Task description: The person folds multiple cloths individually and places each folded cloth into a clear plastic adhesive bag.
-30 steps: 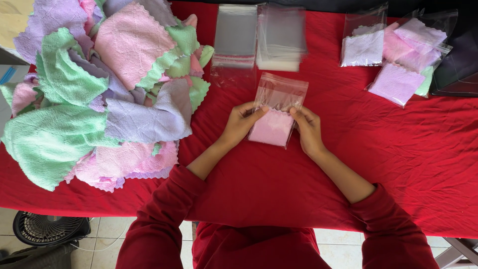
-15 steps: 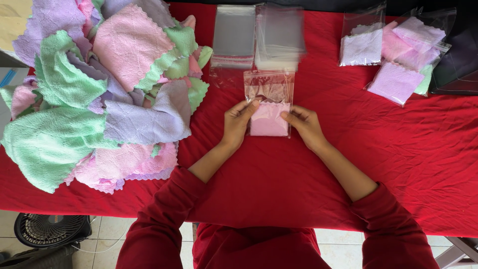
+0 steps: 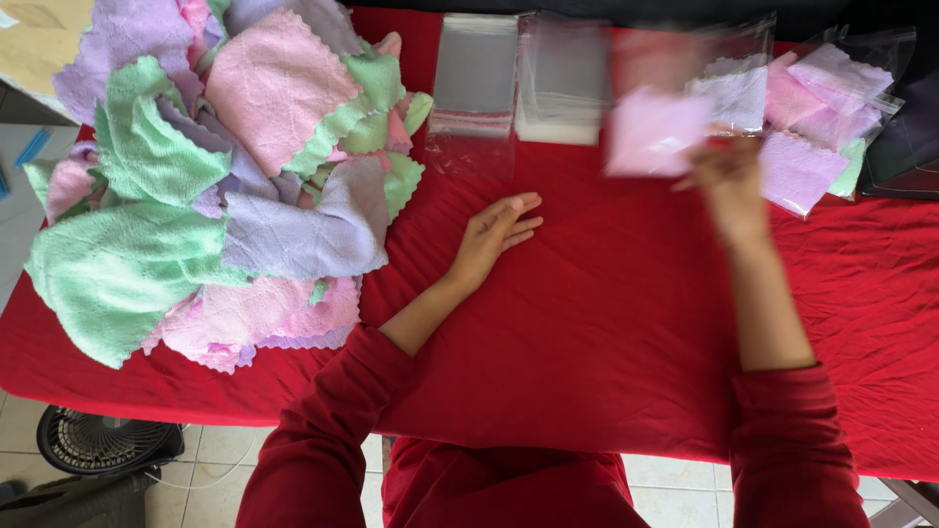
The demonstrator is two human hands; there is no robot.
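So the right hand (image 3: 729, 176) is up over the far right of the bench (image 3: 606, 332), pinching a bagged pink cloth (image 3: 655, 132). It's blurred, so I can't tell exactly how the fingers sit on it, but it's clearly gripped and off the surface, just beside the stack of bagged cloths (image 3: 802, 117) in the right corner. The left hand (image 3: 494, 235) lies flat and empty on the red cover, fingers loosely spread, near the middle.

Progress-wise, I'd say early days. The finished stack is only a handful of packets, pink, lilac and a bit of green. Meanwhile the heap of loose cloths (image 3: 225, 186) on the left is huge and takes up about a third of the bench. Two piles of empty clear bags (image 3: 518, 73) sit at the far edge, plenty left there too. So this one looks done bar setting it down, and most of the heap is unbagged.
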